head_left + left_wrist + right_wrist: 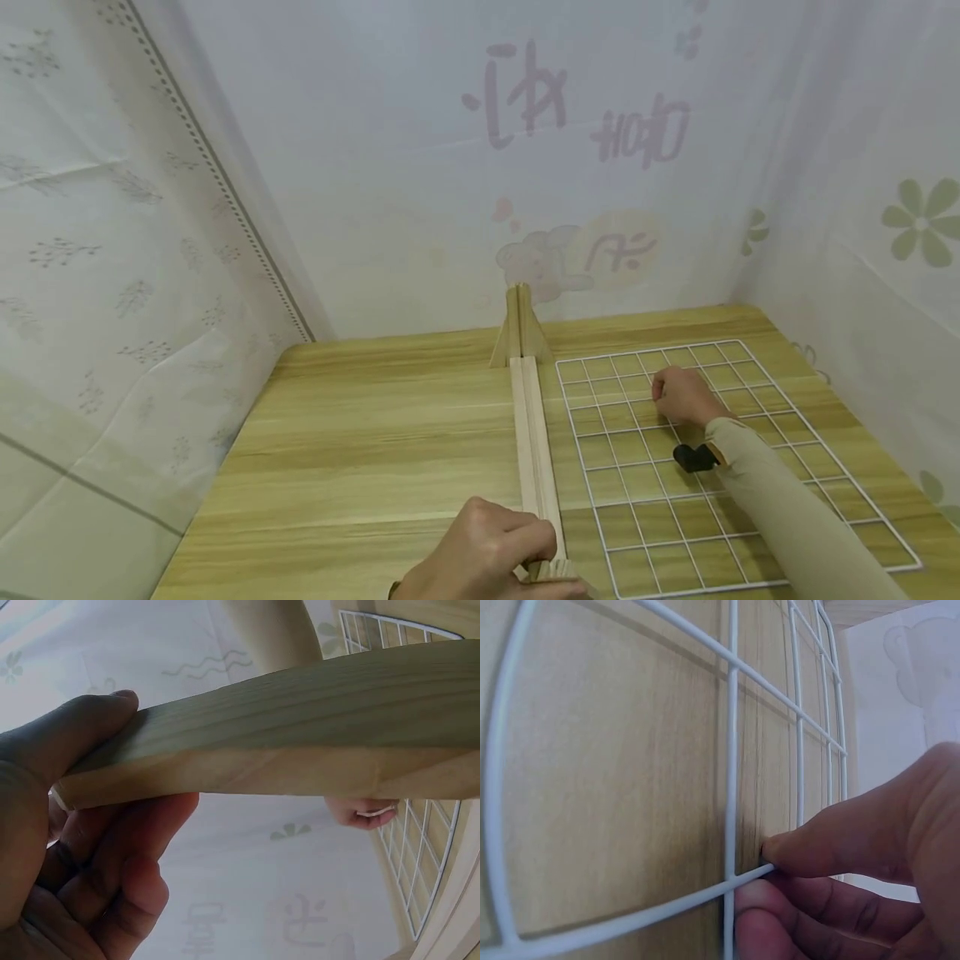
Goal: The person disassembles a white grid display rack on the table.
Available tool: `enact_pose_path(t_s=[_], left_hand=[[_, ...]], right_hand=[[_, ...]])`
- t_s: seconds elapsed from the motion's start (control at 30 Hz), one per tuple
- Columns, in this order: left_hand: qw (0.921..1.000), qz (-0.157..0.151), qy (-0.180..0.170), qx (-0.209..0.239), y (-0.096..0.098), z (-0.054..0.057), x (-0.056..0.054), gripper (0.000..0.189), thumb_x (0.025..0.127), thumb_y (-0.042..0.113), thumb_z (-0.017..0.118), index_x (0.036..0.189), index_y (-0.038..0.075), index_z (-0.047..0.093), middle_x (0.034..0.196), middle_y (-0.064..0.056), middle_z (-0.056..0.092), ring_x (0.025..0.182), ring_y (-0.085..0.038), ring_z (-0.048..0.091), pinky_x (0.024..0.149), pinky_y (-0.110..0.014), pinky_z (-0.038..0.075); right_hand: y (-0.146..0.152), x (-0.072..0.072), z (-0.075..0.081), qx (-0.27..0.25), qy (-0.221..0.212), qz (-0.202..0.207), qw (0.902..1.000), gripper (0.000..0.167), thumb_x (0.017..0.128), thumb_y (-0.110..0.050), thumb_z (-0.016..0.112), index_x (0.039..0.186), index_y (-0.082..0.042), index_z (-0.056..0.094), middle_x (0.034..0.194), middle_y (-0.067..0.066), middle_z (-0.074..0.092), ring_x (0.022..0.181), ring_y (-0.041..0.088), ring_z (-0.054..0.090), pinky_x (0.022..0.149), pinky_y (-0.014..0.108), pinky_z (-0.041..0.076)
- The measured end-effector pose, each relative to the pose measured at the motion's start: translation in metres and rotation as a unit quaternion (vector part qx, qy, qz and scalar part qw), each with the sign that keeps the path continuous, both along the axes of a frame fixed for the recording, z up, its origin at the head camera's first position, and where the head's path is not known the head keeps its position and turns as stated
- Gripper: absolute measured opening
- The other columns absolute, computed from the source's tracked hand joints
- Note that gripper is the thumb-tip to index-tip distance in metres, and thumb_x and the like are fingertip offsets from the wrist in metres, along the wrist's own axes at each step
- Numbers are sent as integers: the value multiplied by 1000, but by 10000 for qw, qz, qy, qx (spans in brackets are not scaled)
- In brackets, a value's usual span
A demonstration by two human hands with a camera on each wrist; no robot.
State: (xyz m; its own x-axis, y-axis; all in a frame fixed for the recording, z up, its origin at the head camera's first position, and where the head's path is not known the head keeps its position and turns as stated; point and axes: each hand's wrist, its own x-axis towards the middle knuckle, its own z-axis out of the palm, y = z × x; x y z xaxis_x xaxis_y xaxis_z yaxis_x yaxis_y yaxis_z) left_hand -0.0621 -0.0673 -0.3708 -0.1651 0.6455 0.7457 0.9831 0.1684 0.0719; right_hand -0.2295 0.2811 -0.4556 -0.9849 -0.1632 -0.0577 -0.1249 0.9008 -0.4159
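My left hand point(487, 554) grips the top of a wooden upright point(555, 571) at the near end of a grooved wooden rail point(534, 442). In the left wrist view the thumb lies on one face of this upright point(300, 712) and curled fingers on the other. To the right of the rail, a white wire grid panel point(733, 765) lies over the table. My right hand point(686, 396) is over its far middle part, pinching one wire between thumb and fingers in the right wrist view.
A matching wooden upright point(517, 321) with slanted sides stands at the rail's far end. The wood-grain table point(375, 450) extends left of the rail. Printed curtains point(375, 208) hang behind and at both sides. A black wrist device point(695, 458) sits on my right wrist.
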Motion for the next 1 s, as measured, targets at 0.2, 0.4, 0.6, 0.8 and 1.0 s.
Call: enact_pose_path(t_s=[0.2, 0.4, 0.6, 0.8, 1.0], left_hand=[[9997, 230, -12, 65, 1, -1, 0, 46, 69, 31, 94, 62, 18, 50, 52, 16, 45, 50, 12, 30, 59, 5, 21], [9990, 418, 45, 132, 1, -2, -1, 45, 68, 33, 94, 64, 18, 52, 54, 16, 47, 50, 11, 32, 58, 4, 23], [9992, 344, 100, 162, 2, -1, 0, 42, 68, 31, 94, 65, 19, 54, 54, 15, 48, 51, 11, 32, 59, 5, 24], [9993, 341, -11, 174, 3, -1, 1, 41, 69, 30, 94, 67, 18, 55, 56, 15, 51, 52, 11, 35, 60, 5, 25], [9972, -75, -740, -17, -8, -2, -2, 26, 83, 30, 84, 81, 15, 62, 70, 11, 63, 63, 7, 54, 68, 2, 41]], right_hand=[[-3, -3, 1, 24, 86, 29, 10000, 18, 75, 6, 55, 71, -10, 62, 68, 2, 60, 66, 21, 51, 60, 30, 40], [-4, -4, 3, -79, 39, -21, 10000, 18, 74, 6, 54, 73, -9, 63, 66, 2, 59, 66, 22, 50, 61, 31, 40], [-7, -4, 2, -101, 80, 19, 9999, 17, 76, 6, 54, 74, -8, 63, 67, 3, 61, 62, 20, 49, 57, 29, 39], [-9, -7, 1, -167, 108, 41, 9998, 18, 77, 7, 53, 75, -8, 64, 62, 1, 57, 57, 16, 44, 54, 27, 36], [-6, -7, 3, -92, 143, 188, 9997, 13, 78, 3, 58, 77, -9, 63, 66, 2, 58, 59, 15, 44, 56, 26, 35]])
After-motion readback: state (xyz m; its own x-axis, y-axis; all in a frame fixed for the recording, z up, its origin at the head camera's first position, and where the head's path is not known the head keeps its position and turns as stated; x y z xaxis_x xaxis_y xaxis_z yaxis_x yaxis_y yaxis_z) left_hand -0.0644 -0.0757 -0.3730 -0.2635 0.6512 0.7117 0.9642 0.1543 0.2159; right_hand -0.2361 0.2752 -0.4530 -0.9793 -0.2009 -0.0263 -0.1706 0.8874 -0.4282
